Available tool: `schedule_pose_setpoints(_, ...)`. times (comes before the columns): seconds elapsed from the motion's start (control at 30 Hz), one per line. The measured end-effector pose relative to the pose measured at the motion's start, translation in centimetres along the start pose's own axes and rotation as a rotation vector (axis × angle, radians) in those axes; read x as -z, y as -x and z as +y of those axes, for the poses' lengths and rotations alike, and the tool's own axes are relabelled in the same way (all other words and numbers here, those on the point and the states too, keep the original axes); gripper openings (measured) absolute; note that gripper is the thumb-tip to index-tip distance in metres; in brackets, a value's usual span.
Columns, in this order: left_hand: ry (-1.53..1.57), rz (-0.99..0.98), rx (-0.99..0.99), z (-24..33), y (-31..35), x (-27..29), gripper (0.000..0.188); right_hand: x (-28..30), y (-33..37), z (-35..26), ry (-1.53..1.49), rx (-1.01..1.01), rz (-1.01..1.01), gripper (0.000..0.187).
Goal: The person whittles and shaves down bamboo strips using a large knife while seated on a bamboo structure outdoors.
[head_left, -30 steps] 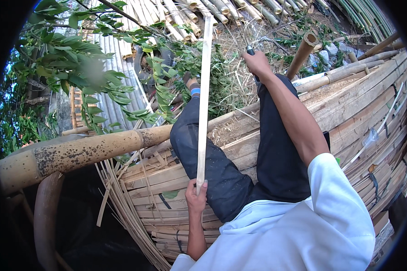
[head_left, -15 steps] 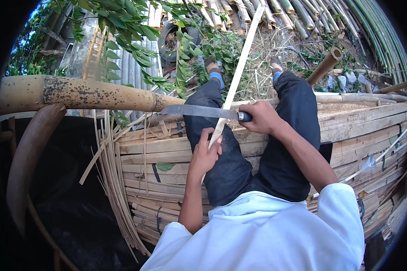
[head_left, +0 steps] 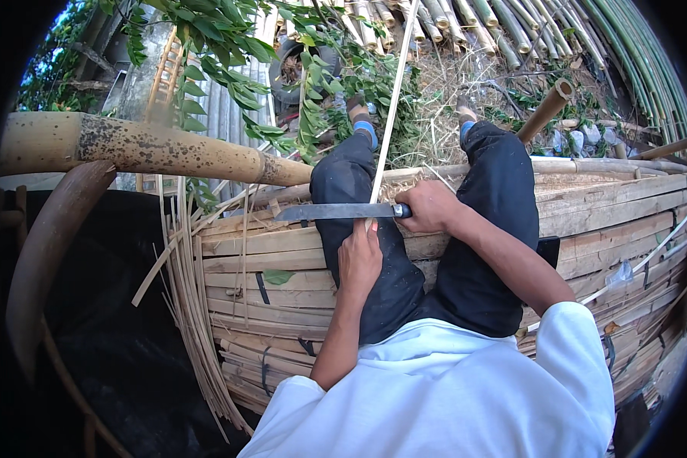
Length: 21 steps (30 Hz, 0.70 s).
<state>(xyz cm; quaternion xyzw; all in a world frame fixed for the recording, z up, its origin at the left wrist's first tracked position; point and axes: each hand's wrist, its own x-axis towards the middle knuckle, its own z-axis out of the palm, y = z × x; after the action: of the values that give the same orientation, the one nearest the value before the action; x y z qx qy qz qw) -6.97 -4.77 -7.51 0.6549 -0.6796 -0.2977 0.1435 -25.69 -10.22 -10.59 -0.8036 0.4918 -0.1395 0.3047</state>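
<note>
A seated person holds a knife across a long bamboo strip, over a stack of split bamboo slats.

The right hand (head_left: 429, 206) is closed around the handle of the knife (head_left: 336, 211), its flat grey blade pointing left. The left hand (head_left: 359, 256) is wrapped around the near end of the pale, thin bamboo strip (head_left: 389, 122), which runs far and upward between the legs in dark trousers (head_left: 404, 290). The blade lies across the strip just above the left hand. At left, a thick mottled bamboo pole (head_left: 137, 146) lies crosswise, with green leaves (head_left: 229, 38) overhanging it. The slats (head_left: 611, 229) beneath are flat and tan; loose slivers (head_left: 187, 305) hang off their left edge. Bamboo culms (head_left: 511, 30) lie far behind.
</note>
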Motion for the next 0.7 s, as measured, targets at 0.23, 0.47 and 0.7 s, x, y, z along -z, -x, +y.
schedule_pose_setpoints(0.23,-0.030,0.011,0.049,-0.1,0.1,0.0,0.018,-0.4,-0.8,1.3,0.082,-0.182,-0.016,0.021)
schedule_pose_setpoints(0.47,-0.039,0.009,-0.011,-0.2,0.4,0.3,0.015,1.6,-1.6,3.3,0.169,-0.236,0.030,0.021)
schedule_pose_setpoints(0.7,-0.030,-0.007,0.023,-0.4,0.2,0.9,0.014,1.3,-2.3,3.8,0.201,-0.250,0.035,0.023)
